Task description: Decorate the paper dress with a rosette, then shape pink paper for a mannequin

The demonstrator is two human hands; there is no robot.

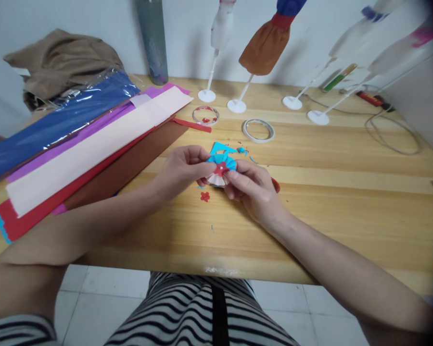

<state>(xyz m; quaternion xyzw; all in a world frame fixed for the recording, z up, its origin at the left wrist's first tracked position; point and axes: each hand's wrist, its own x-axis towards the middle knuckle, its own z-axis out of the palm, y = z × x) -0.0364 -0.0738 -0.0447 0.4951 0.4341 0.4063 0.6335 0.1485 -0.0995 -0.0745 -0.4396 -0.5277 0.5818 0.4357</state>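
Note:
Both hands pinch a small paper flower (221, 168) between them, just above the table. Its pleated petals are blue on the far side and white on the near side, with a red centre and a pale dot. My left hand (187, 166) grips the left edge with thumb and fingers. On the opposite edge, my right hand (252, 187) is closed on the petals. Beneath and behind lie blue paper scraps (222, 148). A loose red paper flower (205, 196) rests on the wood in front. Something reddish-orange (275, 185) pokes out behind my right hand, mostly hidden.
Folded coloured paper sheets (101, 149) are piled at the left. Two tape rolls, one with red bits (205, 115) and one white (259, 130), lie behind my hands. Doll forms on white stands (237, 105) line the back. A cable (393, 149) curls at the right.

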